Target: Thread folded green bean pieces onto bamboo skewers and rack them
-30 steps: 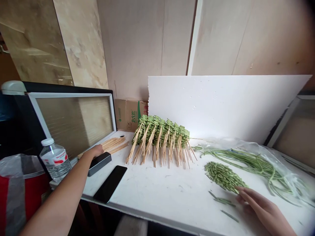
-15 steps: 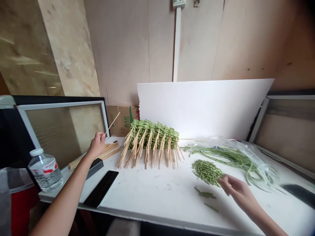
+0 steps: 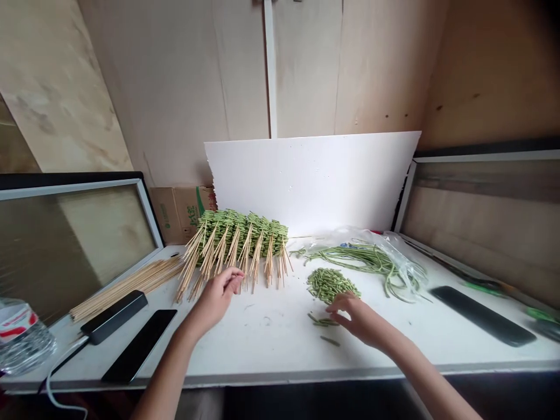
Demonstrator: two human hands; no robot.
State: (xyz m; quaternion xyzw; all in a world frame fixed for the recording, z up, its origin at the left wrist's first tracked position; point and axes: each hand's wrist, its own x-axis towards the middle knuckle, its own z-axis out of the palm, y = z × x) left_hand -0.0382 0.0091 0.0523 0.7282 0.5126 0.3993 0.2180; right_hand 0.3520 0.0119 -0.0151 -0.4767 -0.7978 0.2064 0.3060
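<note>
My left hand (image 3: 221, 297) is pinched shut in front of the stack of skewered green beans (image 3: 245, 230). The bamboo skewer it held half a second ago is hard to make out against the sticks behind. My right hand (image 3: 354, 315) reaches over the lower right edge of a pile of cut green bean pieces (image 3: 330, 284). Its thumb and forefinger are a little apart, close to a few loose bean pieces (image 3: 319, 319). Bare bamboo sticks fan down from the front of the stack toward me.
Loose bamboo skewers (image 3: 131, 284) lie at left beside a black box (image 3: 116, 315) and a black phone (image 3: 140, 345). A water bottle (image 3: 21, 335) stands far left. Long whole beans (image 3: 359, 256) lie by a plastic bag (image 3: 409, 271); a dark flat object (image 3: 483, 315) rests at right.
My left hand has come from the loose skewers rightward to the front of the stack. My right hand has moved in over the pile's lower edge. The view has turned right.
</note>
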